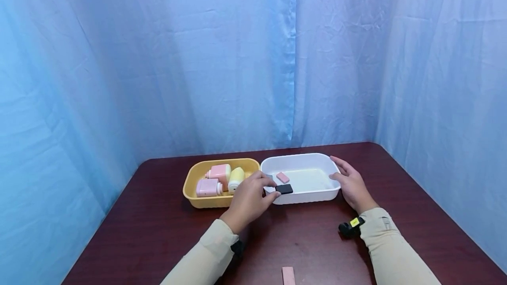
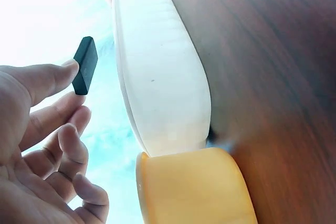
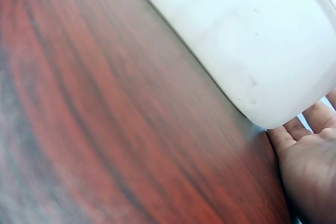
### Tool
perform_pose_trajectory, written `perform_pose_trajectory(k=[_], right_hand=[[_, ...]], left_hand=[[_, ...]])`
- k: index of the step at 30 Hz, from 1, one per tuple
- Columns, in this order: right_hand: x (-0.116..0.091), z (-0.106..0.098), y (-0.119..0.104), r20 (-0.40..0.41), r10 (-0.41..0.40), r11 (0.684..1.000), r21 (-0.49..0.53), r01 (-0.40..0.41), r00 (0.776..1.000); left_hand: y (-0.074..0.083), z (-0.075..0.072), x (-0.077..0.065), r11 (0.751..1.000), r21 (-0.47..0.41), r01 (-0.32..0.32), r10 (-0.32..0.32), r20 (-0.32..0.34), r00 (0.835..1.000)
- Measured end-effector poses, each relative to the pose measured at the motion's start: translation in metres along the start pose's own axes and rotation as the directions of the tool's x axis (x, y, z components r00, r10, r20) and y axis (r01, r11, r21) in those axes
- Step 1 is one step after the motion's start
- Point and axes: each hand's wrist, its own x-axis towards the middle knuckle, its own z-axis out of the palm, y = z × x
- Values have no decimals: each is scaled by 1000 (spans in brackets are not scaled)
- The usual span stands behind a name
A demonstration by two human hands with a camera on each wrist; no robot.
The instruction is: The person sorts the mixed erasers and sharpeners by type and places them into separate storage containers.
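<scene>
My left hand [image 1: 251, 195] pinches a small black rectangular block [image 1: 284, 189] between thumb and fingertips, above the near left rim of a white plastic basket [image 1: 309, 197]. In the left wrist view the block [image 2: 86, 65] stands apart from the basket's wall [image 2: 160, 66], and the other fingers are loosely bent. My right hand [image 1: 352, 186] holds the basket's right end, thumb over the rim and fingers along the outside. Inside the basket lie a small pink block [image 1: 283, 177] and a greyish piece [image 1: 269, 177], partly hidden by my left hand.
A yellow basket [image 1: 206, 203] stands against the white one on the left, holding pink, lilac and yellow bottle-like containers [image 1: 209, 187]. Another pink block [image 1: 288, 275] lies at the near edge of the view on the dark red-brown table [image 1: 301, 236]. Blue curtains [image 1: 237, 65] hang behind and at both sides.
</scene>
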Motion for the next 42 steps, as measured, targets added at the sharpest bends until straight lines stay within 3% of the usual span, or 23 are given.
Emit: perform_pose_trajectory(k=[11,22,42], right_hand=[[-1,0,-1,-1,5,1000,-3,-5,1000],[2,-3,2,-3,3,1000,-15,-3,1000],[3,0,2,-3,11,1000,15,-11,1000]], left_hand=[[1,1,14,999,0,34,-34,-47,998],[1,3,31,997,35,65,-63,-51,997],[-2,5,40,992,30,125,-124,-47,991]])
